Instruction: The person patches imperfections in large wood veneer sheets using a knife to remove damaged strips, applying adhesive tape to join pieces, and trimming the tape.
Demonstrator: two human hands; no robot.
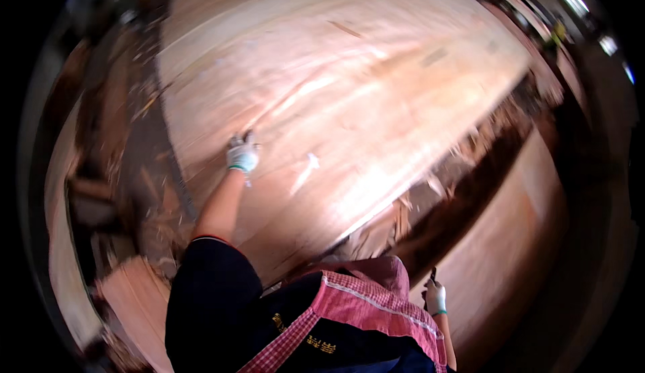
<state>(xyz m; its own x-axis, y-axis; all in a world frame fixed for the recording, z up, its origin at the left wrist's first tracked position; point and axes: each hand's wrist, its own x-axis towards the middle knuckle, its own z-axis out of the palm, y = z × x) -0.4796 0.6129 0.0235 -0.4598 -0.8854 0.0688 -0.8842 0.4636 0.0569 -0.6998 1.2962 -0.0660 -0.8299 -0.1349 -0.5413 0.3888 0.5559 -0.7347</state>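
Note:
A large sheet of pale pinkish wood veneer [376,98] lies in front of me, with small tears and light patches on its face. My left hand [242,154], in a white glove with a green cuff, rests on the sheet's left part. Its fingers look stretched out and apart, with dark tips, though motion softens them. Low at my right side, my right hand [436,298], gloved the same way, is closed on a slim dark tool [433,275]. Only a short end of that tool shows, so its kind is unclear.
Another stack of veneer [504,239] stands to the right, beyond a gap filled with torn veneer scraps [386,228]. Splinters litter the dark floor [144,145] at the left. More veneer pieces [138,299] lie at the lower left. My pink checked apron [376,306] reaches the near edge.

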